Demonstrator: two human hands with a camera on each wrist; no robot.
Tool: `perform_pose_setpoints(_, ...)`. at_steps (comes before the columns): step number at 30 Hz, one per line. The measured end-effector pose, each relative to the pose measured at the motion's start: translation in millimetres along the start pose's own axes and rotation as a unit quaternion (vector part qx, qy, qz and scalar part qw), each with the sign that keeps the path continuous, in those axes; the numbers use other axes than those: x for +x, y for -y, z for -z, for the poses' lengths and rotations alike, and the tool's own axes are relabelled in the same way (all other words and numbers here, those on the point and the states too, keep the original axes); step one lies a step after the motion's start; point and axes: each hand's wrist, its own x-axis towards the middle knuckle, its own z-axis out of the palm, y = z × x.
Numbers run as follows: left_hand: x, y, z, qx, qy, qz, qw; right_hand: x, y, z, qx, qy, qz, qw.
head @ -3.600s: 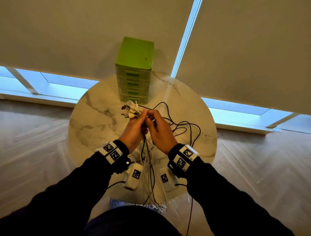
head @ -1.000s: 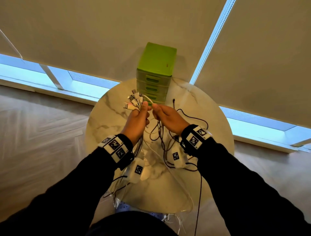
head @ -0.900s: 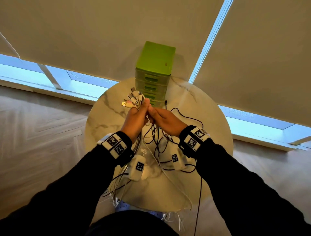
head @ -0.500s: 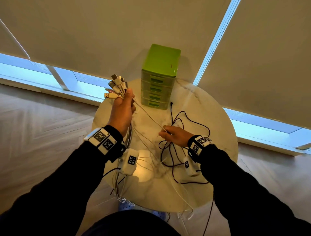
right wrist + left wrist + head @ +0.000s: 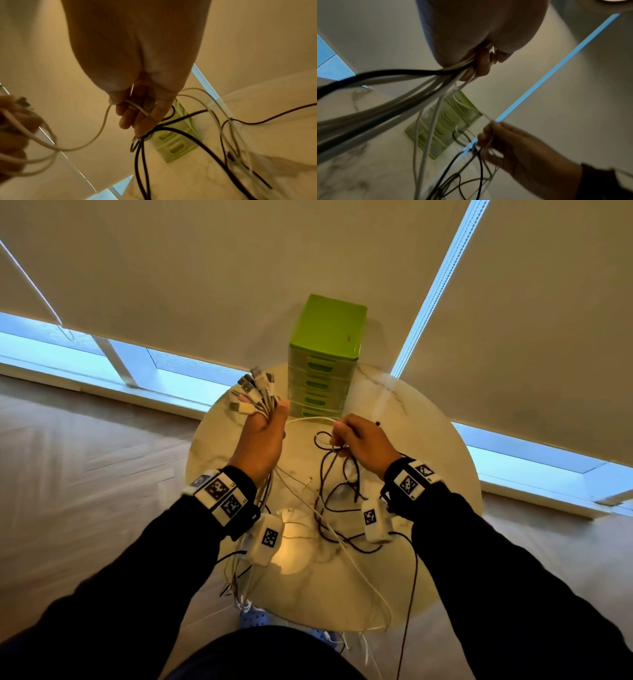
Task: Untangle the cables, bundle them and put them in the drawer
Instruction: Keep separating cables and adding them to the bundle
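Above the marble table [image 5: 428, 460], where the cables [image 5: 329, 501] trail with their plugs [image 5: 253, 392] fisted in the left hand [image 5: 260, 440], the white cable [image 5: 313, 419] pinched by the right hand [image 5: 363, 446] is best drawn out slowly, clear of the black loops [image 5: 342, 529], toward the shut green drawers [image 5: 318, 385].

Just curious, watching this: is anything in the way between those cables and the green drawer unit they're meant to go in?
No object blocks the path. The left hand grips the cable bundle beside the green drawer unit, but all its drawers look closed, and loose black cables held by the right hand are still tangled.
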Motion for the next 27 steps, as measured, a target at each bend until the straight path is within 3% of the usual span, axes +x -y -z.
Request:
perform_pose_setpoints(2,-2,2,-5,0.007,0.019,-0.013,1.000,-2,13,1,0.002,0.017,0.035,0.999)
perform_pose_setpoints(7,-3,4,-12,-0.003,0.042,-0.025,0.999,-6,18,5,-0.109,0.047,0.131,0.984)
perform_pose_setpoints(9,1,4,-11,-0.056,0.039,-0.022,0.997,-3,9,5,-0.210,0.044,0.141,0.967)
perform_pose_setpoints(12,9,-3,-3,-0.107,0.028,-0.030,0.993,0,-22,13,-0.391,0.089,0.062,0.914)
perform_pose_setpoints(14,12,-11,4,-0.123,0.029,-0.042,0.991,1,-48,20,-0.445,0.134,0.005,0.886)
perform_pose_setpoints(18,12,-13,12,-0.126,0.045,-0.054,0.989,-6,-66,23,-0.438,0.125,-0.042,0.889)
perform_pose_setpoints(23,16,-13,19,-0.145,-0.001,-0.049,0.988,-5,-67,31,-0.502,0.143,-0.080,0.849)
perform_pose_setpoints(27,25,-15,32,-0.164,-0.025,-0.046,0.985,-14,-80,44,-0.440,0.132,-0.107,0.882)
